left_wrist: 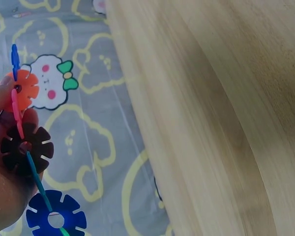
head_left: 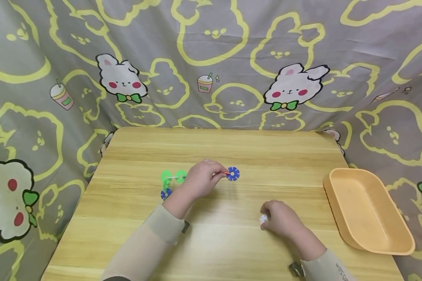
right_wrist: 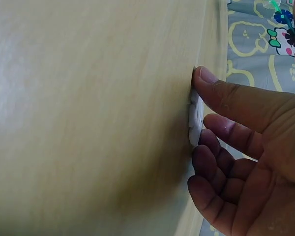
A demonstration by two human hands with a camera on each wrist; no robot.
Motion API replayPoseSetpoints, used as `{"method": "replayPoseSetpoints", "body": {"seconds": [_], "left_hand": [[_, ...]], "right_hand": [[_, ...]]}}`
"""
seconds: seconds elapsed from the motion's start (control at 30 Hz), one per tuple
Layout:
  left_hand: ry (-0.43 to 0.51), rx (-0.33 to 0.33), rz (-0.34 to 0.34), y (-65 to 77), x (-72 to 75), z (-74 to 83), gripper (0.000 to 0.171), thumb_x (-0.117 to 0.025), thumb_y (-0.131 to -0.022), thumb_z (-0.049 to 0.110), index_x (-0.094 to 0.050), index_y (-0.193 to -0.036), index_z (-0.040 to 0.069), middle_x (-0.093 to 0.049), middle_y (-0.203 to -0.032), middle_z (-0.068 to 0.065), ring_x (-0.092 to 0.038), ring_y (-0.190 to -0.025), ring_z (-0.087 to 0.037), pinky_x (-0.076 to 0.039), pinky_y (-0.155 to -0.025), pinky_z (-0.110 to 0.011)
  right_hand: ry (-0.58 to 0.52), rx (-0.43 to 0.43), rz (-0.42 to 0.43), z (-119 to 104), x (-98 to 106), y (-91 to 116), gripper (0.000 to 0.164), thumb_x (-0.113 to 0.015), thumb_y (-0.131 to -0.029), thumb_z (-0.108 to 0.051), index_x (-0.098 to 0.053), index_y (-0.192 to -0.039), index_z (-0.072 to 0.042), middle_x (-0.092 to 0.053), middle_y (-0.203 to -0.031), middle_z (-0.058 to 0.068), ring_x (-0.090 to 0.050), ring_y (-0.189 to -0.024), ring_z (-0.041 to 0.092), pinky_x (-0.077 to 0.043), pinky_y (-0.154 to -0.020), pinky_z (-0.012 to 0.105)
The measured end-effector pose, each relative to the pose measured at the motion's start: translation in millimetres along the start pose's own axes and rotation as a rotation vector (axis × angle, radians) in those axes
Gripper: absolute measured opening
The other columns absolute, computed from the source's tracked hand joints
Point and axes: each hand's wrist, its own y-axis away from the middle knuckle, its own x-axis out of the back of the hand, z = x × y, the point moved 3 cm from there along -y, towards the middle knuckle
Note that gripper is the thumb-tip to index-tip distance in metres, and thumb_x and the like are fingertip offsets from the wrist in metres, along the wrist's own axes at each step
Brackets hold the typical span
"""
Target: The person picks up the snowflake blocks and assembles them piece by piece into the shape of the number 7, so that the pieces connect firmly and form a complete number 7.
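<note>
A chain of notched plastic snowflake discs hangs from my left hand [head_left: 204, 178], whose thumb and fingers pinch it near its right end. In the head view a blue disc [head_left: 233, 173] sticks out past the fingertips, and green discs [head_left: 181, 175] show left of the hand. The left wrist view shows an orange disc [left_wrist: 28, 91] at the thumb, then a pink disc [left_wrist: 17, 110], a black disc [left_wrist: 27, 160] and another blue disc [left_wrist: 71, 211]. My right hand [head_left: 283, 218] pinches a white disc [right_wrist: 195, 118] by its edges, low over the table; whether the disc touches the wood I cannot tell.
An orange-yellow plastic bin [head_left: 365, 210] stands at the table's right edge; no discs show inside. The wooden table [head_left: 232, 249] lies under both hands. A grey curtain [head_left: 211, 50] with rabbit prints closes off the back and both sides.
</note>
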Motion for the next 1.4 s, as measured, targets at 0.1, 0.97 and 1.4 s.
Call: {"method": "replayPoseSetpoints", "body": {"seconds": [0.1,0.97,1.4], "left_hand": [[-0.003,0.013,-0.013,0.4,0.1,0.2,0.011,-0.072,-0.104,0.02,-0.082,-0.106,0.019,-0.079,-0.109,0.004,-0.069,-0.105,-0.018,-0.057,-0.091,-0.038],[0.012,0.004,-0.015,2.5,-2.9,-2.2,0.01,-0.073,-0.103,0.021,-0.082,-0.104,0.019,-0.079,-0.108,0.005,-0.07,-0.102,-0.018,-0.057,-0.089,-0.038],[0.059,-0.014,-0.036,2.3,-5.4,-2.3,0.009,-0.074,-0.102,0.022,-0.082,-0.102,0.019,-0.08,-0.105,0.004,-0.071,-0.103,-0.019,-0.057,-0.092,-0.04]], "right_hand": [[-0.01,-0.007,-0.004,0.2,-0.3,0.5,0.036,-0.098,-0.068,-0.013,-0.073,-0.094,-0.01,-0.066,-0.089,-0.002,-0.058,-0.081,0.016,-0.055,-0.076,0.041],[-0.393,0.117,-0.052,-2.1,10.5,-8.9,0.007,-0.083,-0.092,-0.014,-0.076,-0.09,-0.011,-0.066,-0.079,-0.005,-0.059,-0.071,0.014,-0.052,-0.064,0.027],[-0.775,0.019,0.217,-32.1,34.3,-33.6,0.011,-0.072,-0.095,0.008,-0.071,-0.104,0.014,-0.076,-0.096,0.023,-0.078,-0.083,0.027,-0.063,-0.075,0.031]]}}
